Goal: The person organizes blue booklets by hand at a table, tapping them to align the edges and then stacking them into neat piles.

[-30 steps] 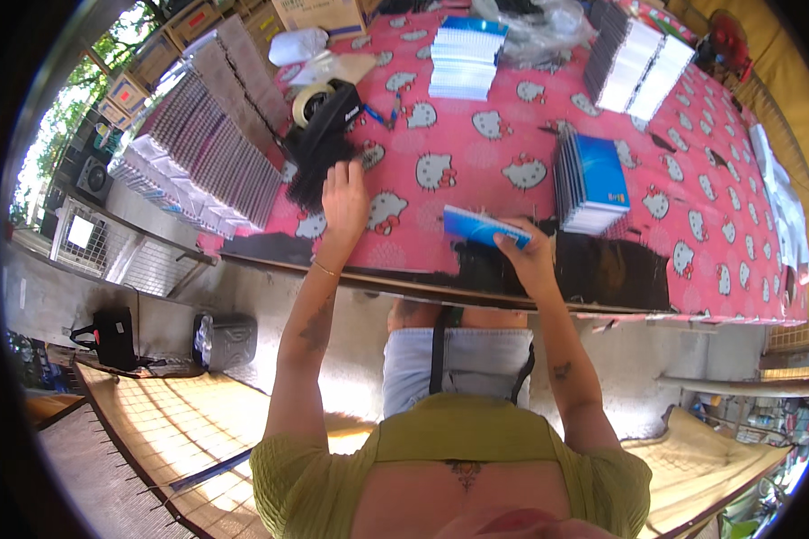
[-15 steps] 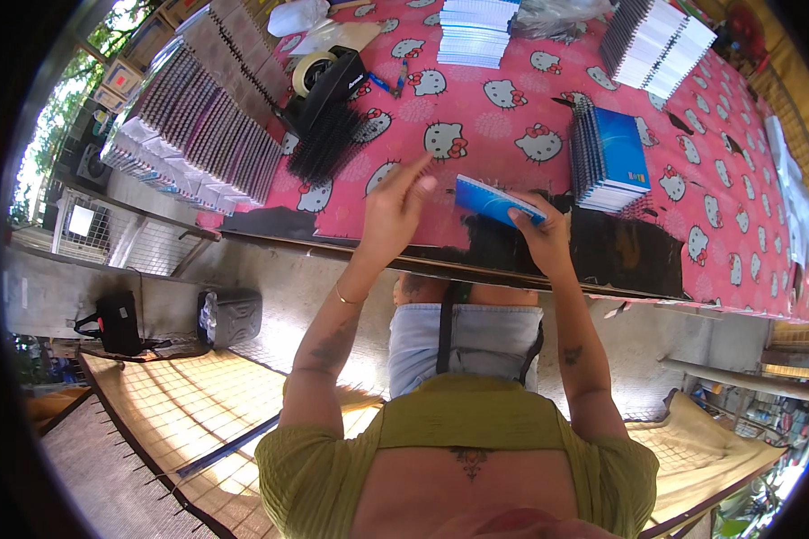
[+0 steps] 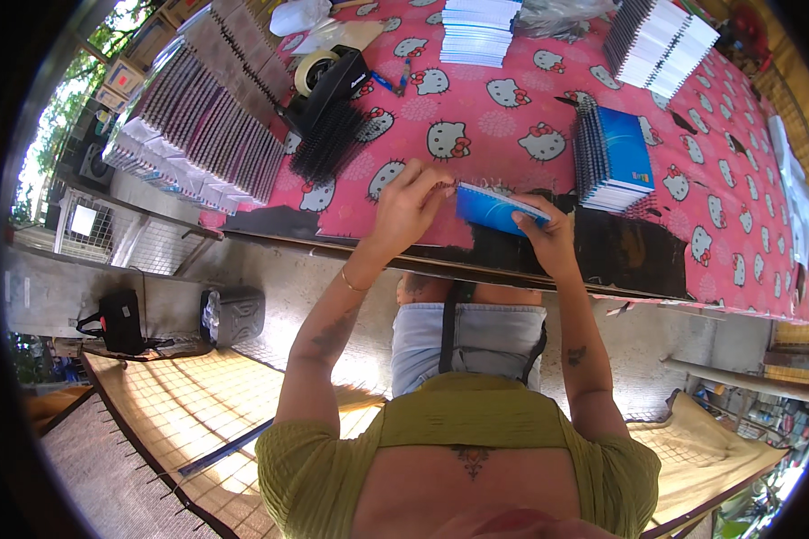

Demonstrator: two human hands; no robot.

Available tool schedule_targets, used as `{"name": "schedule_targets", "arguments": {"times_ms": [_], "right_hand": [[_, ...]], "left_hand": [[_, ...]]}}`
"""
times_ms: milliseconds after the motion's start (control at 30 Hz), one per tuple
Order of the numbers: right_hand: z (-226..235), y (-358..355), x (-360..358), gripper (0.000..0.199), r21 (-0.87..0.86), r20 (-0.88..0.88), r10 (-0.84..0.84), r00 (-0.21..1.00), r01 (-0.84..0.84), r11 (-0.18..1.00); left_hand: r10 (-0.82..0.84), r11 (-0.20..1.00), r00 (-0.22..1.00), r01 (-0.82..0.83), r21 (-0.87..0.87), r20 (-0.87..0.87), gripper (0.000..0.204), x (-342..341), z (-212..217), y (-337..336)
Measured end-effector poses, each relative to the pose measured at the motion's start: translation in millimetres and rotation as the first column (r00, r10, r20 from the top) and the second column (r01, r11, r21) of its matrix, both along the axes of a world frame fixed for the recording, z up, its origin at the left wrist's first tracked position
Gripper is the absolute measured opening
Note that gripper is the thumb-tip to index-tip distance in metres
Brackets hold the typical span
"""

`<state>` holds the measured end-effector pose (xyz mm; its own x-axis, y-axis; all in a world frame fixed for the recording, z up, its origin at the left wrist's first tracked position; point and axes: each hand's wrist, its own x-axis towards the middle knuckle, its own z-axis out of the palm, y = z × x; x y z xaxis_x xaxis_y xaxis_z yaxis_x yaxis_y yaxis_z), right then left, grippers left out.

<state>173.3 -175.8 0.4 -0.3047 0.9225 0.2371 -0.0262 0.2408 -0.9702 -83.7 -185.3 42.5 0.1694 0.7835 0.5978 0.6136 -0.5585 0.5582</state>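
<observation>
In the right fingers [image 3: 523,221] rests a blue booklet [image 3: 489,210]; left fingers [image 3: 426,181] beside it.

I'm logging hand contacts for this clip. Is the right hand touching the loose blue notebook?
Touching. The head view shows it plainly: the right hand grips one end of the blue notebook, thumb across its cover.

Right hand [image 3: 546,232]: most fingers hidden behind small blue-covered notebook [image 3: 490,212]. Left hand [image 3: 411,205]: whether fingertips pinch anything, or touch notebook's near corner, too small to tell. Far beyond fingers: stack of white-edged paper booklets [image 3: 476,38], crumpled clear plastic bag [image 3: 562,16], both cut off by upper edge. Far right beyond fingers: dim red object [image 3: 751,38], blurred, kind unclear.
</observation>
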Motion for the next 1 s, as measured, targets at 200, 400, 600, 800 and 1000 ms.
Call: {"name": "schedule_targets", "arguments": {"times_ms": [200,400,600,800,1000], "right_hand": [[-2.6,-4.6,2.3,0.022,0.006,0.028,0.008,1.000,-0.008,1.000],[-2.3,-9.6,3.5,0.022,-0.042,0.025,0.011,1.000,-0.010,0.999],[3.5,-16.8,5.3,0.022,-0.015,0.021,0.015,1.000,-0.015,1.000],[14.7,-25.8,5.6,0.023,-0.110,-0.031,-0.124,0.992,0.120,0.987],[12.2,-34.0,0.7,0.022,-0.097,-0.070,-0.149,0.986,0.142,0.985]], "left_hand": [[-0.149,0.973,0.986,0.132,-0.191,-0.078,0.023,-1.9,12.3,3.1],[-0.232,0.950,0.947,0.172,-0.259,-0.223,0.016,-6.5,22.0,7.4],[-0.221,0.974,0.946,0.202,-0.101,-0.236,0.017,8.8,29.6,3.1],[0.182,0.982,0.772,-0.110,0.154,-0.609,0.055,40.4,16.3,-6.4],[0.221,0.975,0.791,-0.169,0.144,-0.571,0.070,44.3,-13.7,-31.6]]}}
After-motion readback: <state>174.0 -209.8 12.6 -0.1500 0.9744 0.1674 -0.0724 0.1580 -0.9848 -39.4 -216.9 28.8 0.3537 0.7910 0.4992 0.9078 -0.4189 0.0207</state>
